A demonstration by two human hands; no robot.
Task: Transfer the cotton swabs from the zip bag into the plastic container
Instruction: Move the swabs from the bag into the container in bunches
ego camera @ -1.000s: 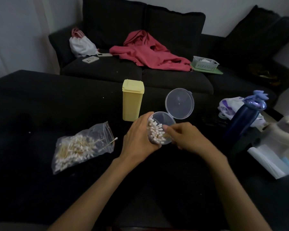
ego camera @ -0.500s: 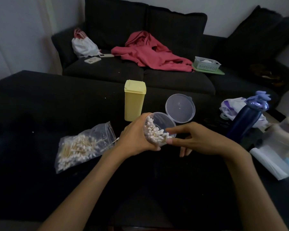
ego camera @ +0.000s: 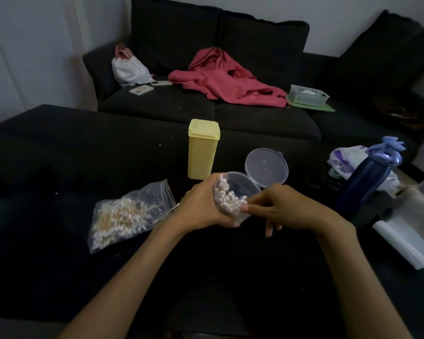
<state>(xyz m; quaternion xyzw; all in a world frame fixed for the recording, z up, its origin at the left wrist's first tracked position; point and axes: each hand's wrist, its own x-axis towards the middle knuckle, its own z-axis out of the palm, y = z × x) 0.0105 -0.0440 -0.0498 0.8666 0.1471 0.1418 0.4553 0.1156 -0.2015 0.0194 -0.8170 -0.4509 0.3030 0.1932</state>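
Note:
My left hand grips a clear round plastic container, tilted toward me, with its hinged lid flipped open behind it. A bundle of cotton swabs stands inside, white tips showing at the mouth. The fingertips of my right hand touch the swab tips at the container's right rim, and the lower fingers hang straight below. A clear zip bag lies on the dark table to the left, open and still holding many swabs.
A yellow lidded box stands just behind the container. A dark blue bottle stands to the right, with white bags and paper beyond it. A dark sofa with a red garment is behind the table.
My right hand went from pinching at the swabs, to open fingers beside the container, to fingertips back on the swab tips. The container tilted slightly and the swabs sank deeper inside.

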